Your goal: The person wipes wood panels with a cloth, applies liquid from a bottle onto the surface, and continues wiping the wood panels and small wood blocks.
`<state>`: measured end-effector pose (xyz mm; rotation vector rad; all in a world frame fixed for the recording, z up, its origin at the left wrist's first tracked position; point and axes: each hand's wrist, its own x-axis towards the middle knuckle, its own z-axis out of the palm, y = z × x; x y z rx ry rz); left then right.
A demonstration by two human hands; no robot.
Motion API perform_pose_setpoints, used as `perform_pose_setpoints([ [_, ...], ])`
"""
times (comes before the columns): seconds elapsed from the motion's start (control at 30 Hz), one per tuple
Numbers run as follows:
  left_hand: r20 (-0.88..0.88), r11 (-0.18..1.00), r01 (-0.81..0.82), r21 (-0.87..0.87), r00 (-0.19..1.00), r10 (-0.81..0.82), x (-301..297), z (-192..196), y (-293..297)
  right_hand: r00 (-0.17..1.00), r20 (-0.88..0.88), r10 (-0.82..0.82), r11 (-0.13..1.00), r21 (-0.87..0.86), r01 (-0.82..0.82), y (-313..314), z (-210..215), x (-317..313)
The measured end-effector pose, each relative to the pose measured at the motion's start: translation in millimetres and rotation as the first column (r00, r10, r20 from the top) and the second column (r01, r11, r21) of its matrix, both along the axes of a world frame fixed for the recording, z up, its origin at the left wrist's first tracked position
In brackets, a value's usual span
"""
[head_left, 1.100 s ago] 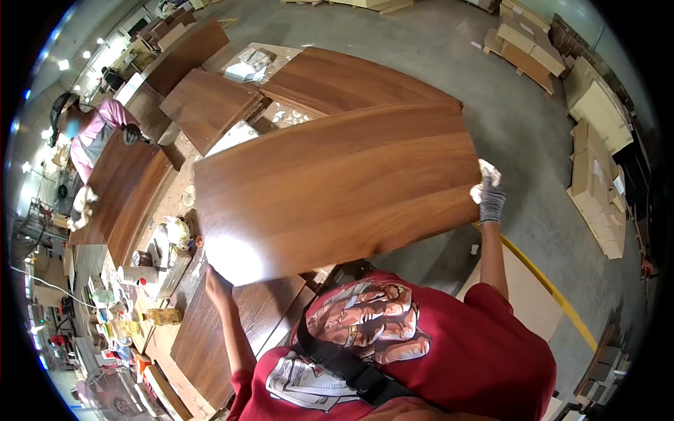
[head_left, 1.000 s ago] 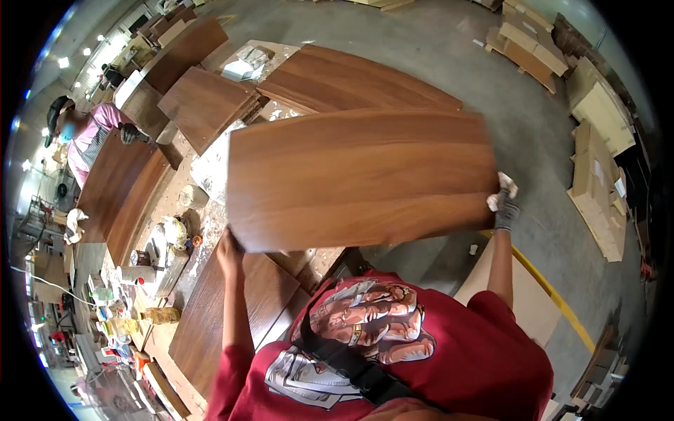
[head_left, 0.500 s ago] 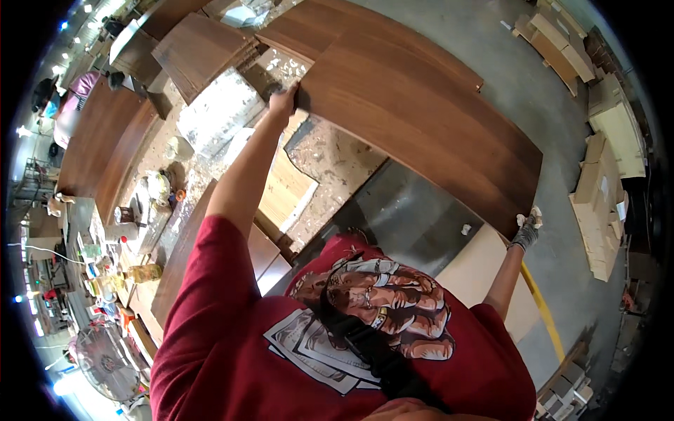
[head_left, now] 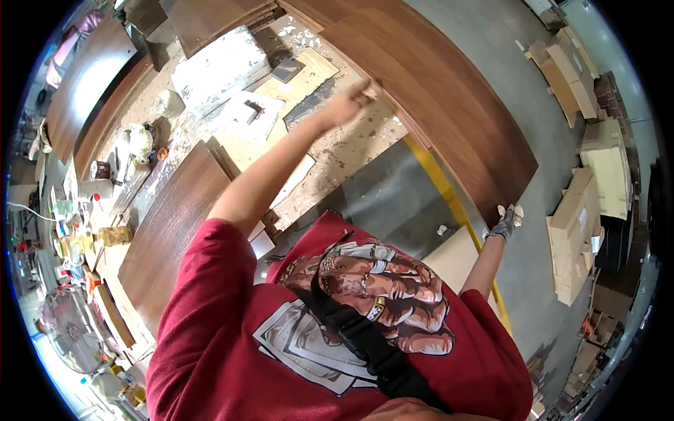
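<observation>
A long brown wood-grain panel [head_left: 428, 91] lies slantwise at the upper right, over other brown boards. My bare left hand [head_left: 349, 104] is at its near long edge, with fingers loosely apart and the fingertips by the edge; whether they touch it is unclear. At the panel's near right corner, my right hand [head_left: 501, 226], in a grey glove, is closed on the edge. Whitish crumpled bits show at its fingers; I cannot tell whether they belong to the glove. Under my left forearm is a worktop [head_left: 365, 144] spotted with dried residue.
A white spattered block [head_left: 221, 70], a light wood piece [head_left: 312, 67] and a dark-grained board [head_left: 175, 231] lie on the worktop. More brown panels [head_left: 91, 81] stand at far left. Cardboard stacks [head_left: 572, 235] line the right. A yellow stripe [head_left: 439, 182] crosses the grey floor.
My left hand has left the panel's left end and moved right to its near long edge. The panel has shifted away up and right; my right hand remains at its corner.
</observation>
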<state>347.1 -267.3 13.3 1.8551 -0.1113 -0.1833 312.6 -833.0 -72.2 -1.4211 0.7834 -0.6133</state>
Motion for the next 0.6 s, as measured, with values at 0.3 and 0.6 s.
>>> perform_pose_setpoints([
  [0.3,0.040,0.921,0.205,-0.333,0.978,-0.203,-156,28,-13,1.000,-0.014,-0.018,0.992,0.123,0.019,60,22,17],
  [0.6,0.054,0.557,-0.803,-0.213,0.560,0.827,-327,10,121,0.995,-0.061,0.075,0.983,0.169,-0.064,67,2,60],
])
